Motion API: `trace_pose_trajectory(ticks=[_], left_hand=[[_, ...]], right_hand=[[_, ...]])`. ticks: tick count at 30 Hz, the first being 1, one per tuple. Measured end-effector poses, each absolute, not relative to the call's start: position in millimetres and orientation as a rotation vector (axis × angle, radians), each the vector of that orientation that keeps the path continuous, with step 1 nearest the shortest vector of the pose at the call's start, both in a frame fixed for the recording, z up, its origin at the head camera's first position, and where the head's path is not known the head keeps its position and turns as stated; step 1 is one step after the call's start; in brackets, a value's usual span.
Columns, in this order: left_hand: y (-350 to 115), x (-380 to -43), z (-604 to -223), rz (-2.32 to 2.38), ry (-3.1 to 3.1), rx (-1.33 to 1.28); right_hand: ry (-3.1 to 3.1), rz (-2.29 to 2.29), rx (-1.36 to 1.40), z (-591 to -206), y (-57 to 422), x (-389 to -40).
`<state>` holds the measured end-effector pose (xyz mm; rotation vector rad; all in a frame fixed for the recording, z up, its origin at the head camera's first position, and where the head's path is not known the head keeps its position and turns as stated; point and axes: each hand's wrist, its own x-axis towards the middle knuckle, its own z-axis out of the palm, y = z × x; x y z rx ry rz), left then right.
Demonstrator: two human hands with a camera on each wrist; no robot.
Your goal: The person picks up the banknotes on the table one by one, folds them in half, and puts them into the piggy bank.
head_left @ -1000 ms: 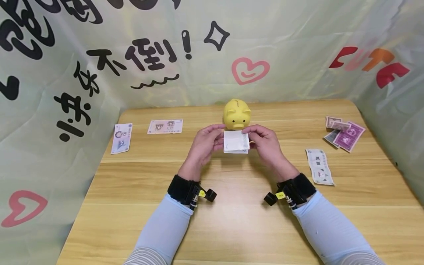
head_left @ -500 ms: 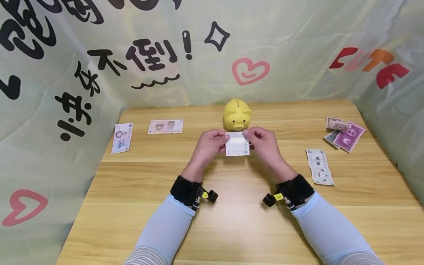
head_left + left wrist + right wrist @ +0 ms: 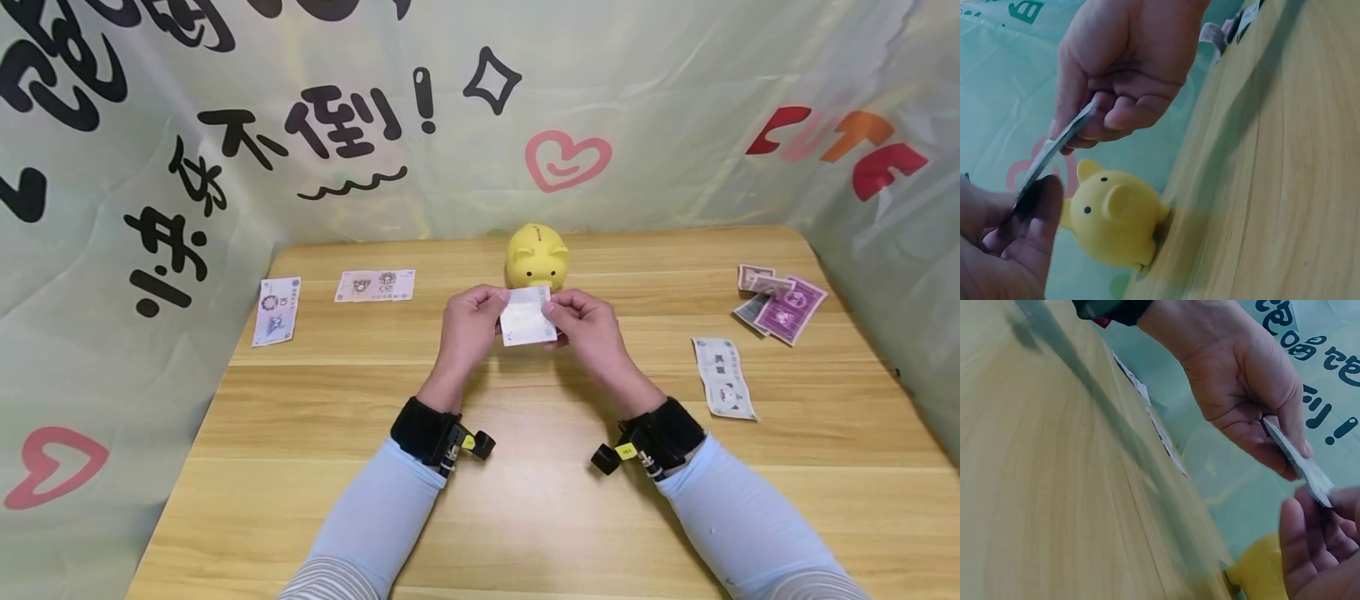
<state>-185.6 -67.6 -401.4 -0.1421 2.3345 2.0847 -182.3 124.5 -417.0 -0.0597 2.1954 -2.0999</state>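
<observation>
A folded pale banknote [image 3: 527, 318] is held up between both hands, just in front of a yellow piggy bank [image 3: 537, 254]. My left hand [image 3: 471, 327] pinches its left edge, thumb on the near face and fingers behind. On the opposite edge, my right hand [image 3: 591, 329] grips the note the same way. Seen edge-on in the left wrist view, the folded banknote [image 3: 1054, 153] is a thin strip above the table. The piggy bank's slot shows on top of its back, and the note overlaps its lower face in the head view.
Two flat banknotes, one upright [image 3: 276, 312] and one sideways [image 3: 374, 286], lie at the back left of the wooden table [image 3: 525, 508]. To the right are a wavy pale banknote [image 3: 724, 378] and a small pile of notes topped by a purple one [image 3: 793, 310]. A printed cloth [image 3: 660, 167] hangs behind.
The folded note's offset lower layer no longer shows, its halves now lined up. Both hands have shifted slightly left, and the note has tilted and moved up toward the piggy bank.
</observation>
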Motion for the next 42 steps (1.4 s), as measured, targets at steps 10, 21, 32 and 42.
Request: trace_pose_trajectory(ticks=[10,21,32,42], left_hand=[[-74,-192,-404,2.243,2.246,-0.172],[-76,-192,-402,2.274,1.924,-0.142],[-77,-191,-399,2.319,1.732,-0.072],[-78,-191,-399,2.349,1.669,-0.028]], right_hand=[[2.14,-2.05,-0.066,-417,122,-181],[2.094,-2.205,-0.041,-412,129,-185],[1.971,-2.328,-0.072,-412,137,-189],[2.002,-2.355,-0.138,-412,136,-185]])
